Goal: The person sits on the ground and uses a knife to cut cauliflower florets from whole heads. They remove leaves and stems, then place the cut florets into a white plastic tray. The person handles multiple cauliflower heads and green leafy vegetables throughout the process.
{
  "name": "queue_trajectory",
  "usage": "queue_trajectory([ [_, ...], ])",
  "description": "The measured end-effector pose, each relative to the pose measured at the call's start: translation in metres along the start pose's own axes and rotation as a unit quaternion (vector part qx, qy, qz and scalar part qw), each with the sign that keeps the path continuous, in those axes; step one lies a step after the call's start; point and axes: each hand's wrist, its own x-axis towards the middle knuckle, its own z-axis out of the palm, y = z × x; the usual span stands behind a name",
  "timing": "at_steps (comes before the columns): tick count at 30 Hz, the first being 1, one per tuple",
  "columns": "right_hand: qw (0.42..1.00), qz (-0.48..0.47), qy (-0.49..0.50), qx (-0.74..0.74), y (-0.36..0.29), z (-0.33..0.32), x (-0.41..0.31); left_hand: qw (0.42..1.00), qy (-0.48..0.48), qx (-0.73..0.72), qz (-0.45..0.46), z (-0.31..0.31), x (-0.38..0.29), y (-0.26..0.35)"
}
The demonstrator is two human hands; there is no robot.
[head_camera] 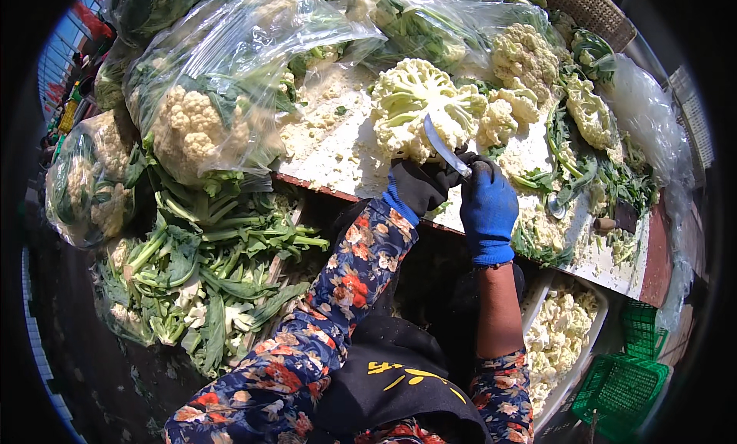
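Note:
A cut cauliflower head [426, 98] faces me over the table, its pale branching stalks turned up. My left hand [419, 185], in a dark glove with a blue cuff, grips it from the near side; the fingertips are hidden beneath it. My right hand [488, 205], in a blue glove, is closed around a knife with a curved blade [442, 147]. The blade points away from me and lies across the lower florets. Right of this head sit loose cauliflower pieces [506, 113] and a larger cauliflower [525, 61].
Crumbs litter the white tabletop [345, 161]. Bagged cauliflowers [201, 121] crowd the left, above a heap of leaves and stems [213, 282]. A cleaver [619, 219] lies at right. Below the table's edge are a white crate of florets [561, 334] and a green plastic basket [622, 389].

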Motion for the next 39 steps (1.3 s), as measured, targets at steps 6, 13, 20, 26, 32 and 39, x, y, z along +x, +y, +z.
queue_trajectory([
  [6, 0.989, 0.146, 0.007, 0.009, 0.037, -0.003, -0.007, 1.0, -0.006, 0.0, 0.003, 0.001, 0.004, 0.005],
  [13, 0.993, -0.026, 0.004, -0.116, 0.028, 0.008, 0.0, 1.0, 0.008, -0.006, 0.003, -0.002, 0.0, -0.001],
  [20, 0.984, 0.173, 0.007, -0.031, 0.053, 0.001, -0.016, 0.999, -0.014, -0.031, 0.021, 0.004, 0.003, 0.01],
  [26, 0.809, 0.313, 0.021, 0.497, 0.003, -0.033, -0.006, 0.911, -0.131, 0.341, 0.191, -0.007, 0.01, 0.004],
  [32, 0.694, 0.405, 0.084, 0.589, 0.004, -0.063, -0.022, 0.827, -0.242, 0.474, 0.184, 0.016, 0.008, -0.015],
  [39, 0.809, 0.339, 0.183, 0.443, 0.029, -0.127, -0.094, 0.917, -0.237, 0.283, -0.148, 0.033, -0.03, -0.098],
])
